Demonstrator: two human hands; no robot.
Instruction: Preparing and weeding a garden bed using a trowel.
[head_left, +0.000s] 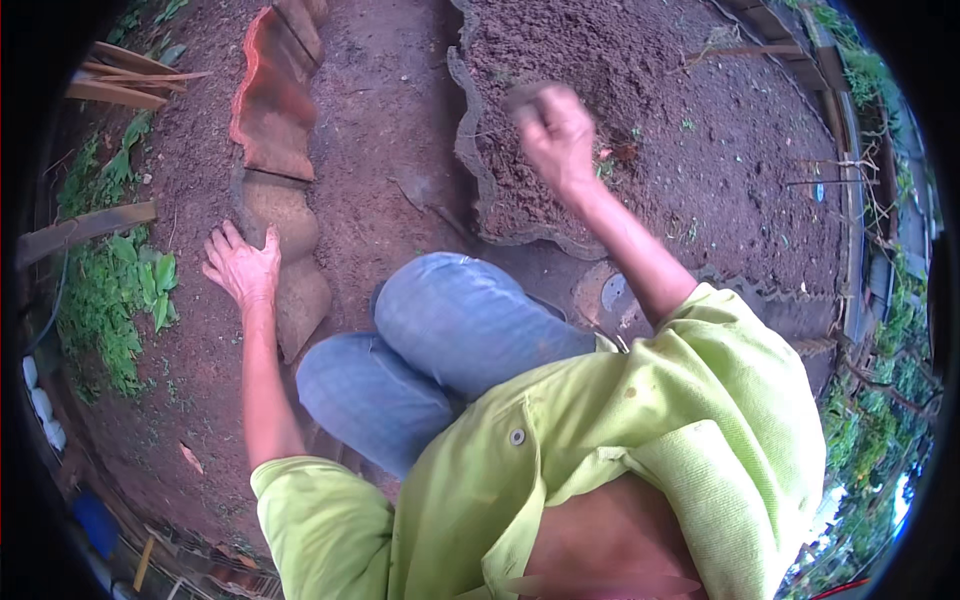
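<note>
A row of upright wavy clay roof tiles edges the soil at the left. My left hand (244, 264) rests with fingers spread on the soil bank, its thumb at the top edge of a brownish tile (281, 214). Just beyond it stands a redder tile (279, 112). My right hand (559, 139) is raised over the dark loose soil (600, 45) of a bed on the right. Its fingers are curled around what looks like a dark lump (527, 97); motion blur hides the details. A wavy grey edging (474, 142) borders that bed.
Between the two edgings runs a bare earth path (379, 135), where my bent knees (450, 322) are. Wooden boards (124, 79) and a plank (86, 234) jut in from the left near green plants (112, 315). Behind my right arm lies a round flat piece (600, 291).
</note>
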